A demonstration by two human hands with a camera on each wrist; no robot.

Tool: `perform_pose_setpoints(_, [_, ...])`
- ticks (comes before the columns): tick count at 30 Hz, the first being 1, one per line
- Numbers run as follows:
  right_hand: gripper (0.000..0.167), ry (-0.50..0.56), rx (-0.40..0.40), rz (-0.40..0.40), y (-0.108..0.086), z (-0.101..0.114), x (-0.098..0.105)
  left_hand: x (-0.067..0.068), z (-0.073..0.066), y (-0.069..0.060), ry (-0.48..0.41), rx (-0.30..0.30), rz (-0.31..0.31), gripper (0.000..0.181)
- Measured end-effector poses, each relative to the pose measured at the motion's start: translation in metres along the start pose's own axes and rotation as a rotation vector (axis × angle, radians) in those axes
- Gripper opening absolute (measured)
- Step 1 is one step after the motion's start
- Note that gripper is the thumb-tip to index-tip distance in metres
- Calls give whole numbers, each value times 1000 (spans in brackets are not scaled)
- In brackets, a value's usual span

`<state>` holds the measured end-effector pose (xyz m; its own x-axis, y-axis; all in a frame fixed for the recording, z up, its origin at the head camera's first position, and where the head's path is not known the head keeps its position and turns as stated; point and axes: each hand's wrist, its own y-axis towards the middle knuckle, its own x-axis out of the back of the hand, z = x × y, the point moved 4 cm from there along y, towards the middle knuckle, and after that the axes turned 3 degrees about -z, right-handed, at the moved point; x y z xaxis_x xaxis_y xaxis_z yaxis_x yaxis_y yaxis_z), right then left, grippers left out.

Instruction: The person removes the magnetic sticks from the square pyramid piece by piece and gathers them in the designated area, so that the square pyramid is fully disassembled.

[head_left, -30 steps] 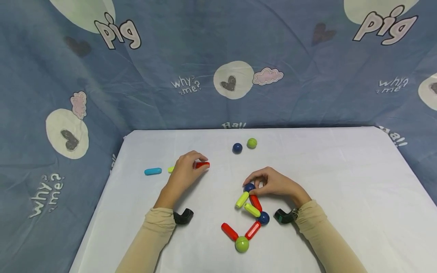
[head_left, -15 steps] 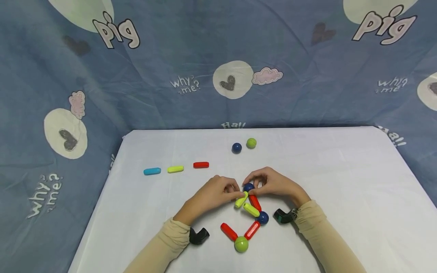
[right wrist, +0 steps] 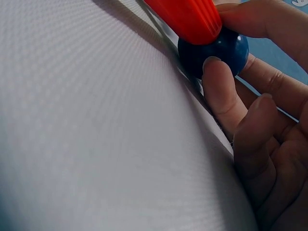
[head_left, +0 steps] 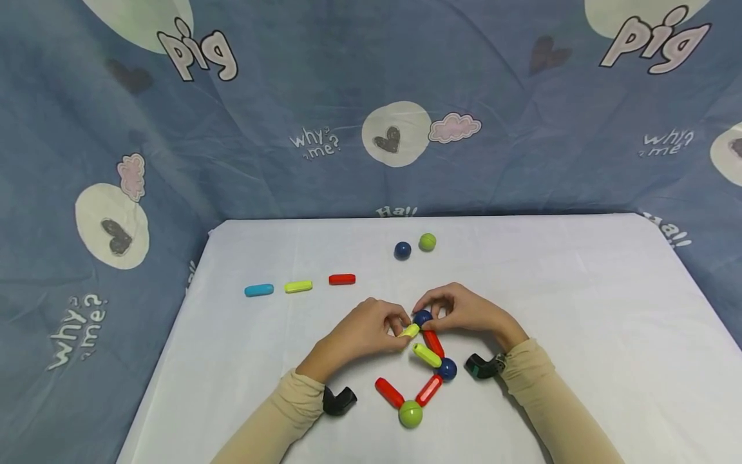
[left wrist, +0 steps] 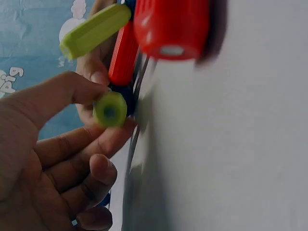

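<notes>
**Lime stick [head_left: 410,330] up by blue ball [head_left: 422,317], 1 in each hand**

Biggest: the blue cloth [head_left: 493,180] behind my table's [head_left: 580,290] far edge. About midway btwn the table's L & R edges is my bent row: end red stick [head_left: 389,392], green ball [head_left: 410,414], low red stick [head_left: 429,390], 2nd blue ball [head_left: 446,368] w/ 2nd lime stick [head_left: 427,356], top red stick [head_left: 433,345], then the blue ball.

My L hand [head_left: 365,328] pinches the lime stick, other fingers bent loose. My R hand [head_left: 466,312] pinches the blue ball. Can't tell if they're joined. To do it well, I'd say: R holds firm, L aims the stick at the ball's middle, then a soft push. No twisting, or the top red stick may pop off.

Spare sticks lie toward the far L corner: blue [head_left: 258,290], lime [head_left: 298,287], red [head_left: 342,279]. Smallest: spare balls, dark blue [head_left: 402,251] & green [head_left: 427,241], near the far edge's middle.
</notes>
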<state>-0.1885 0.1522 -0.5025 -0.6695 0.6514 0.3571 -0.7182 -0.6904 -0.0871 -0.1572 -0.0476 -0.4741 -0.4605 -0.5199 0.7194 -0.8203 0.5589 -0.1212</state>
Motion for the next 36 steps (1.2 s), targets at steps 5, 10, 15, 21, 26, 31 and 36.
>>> perform_pose_setpoints(5, [28,5,-6,0,0,0,0,10,4,0,54,10,-66,15])
perform_pose_setpoints(10, [29,6,-1,0,1,0,1,12,7,1,32,-15,-87,17])
perform_pose_setpoints(15, [32,-4,2,-9,1,0,1,9,7,1,38,-22,-84,20])
perform_pose_setpoints(21, [30,14,-5,-12,1,0,1,8,10,2,64,-6,-80,18])
perform_pose_setpoints(26, [29,25,-9,-13,0,0,1,10,8,2,76,-8,-74,19])
perform_pose_setpoints(31, [29,17,-14,-13,0,-2,1,10,7,2,97,-3,-72,19])
perform_pose_setpoints(36, [29,15,-23,-16,1,0,0,11,8,0,112,2,-68,19])
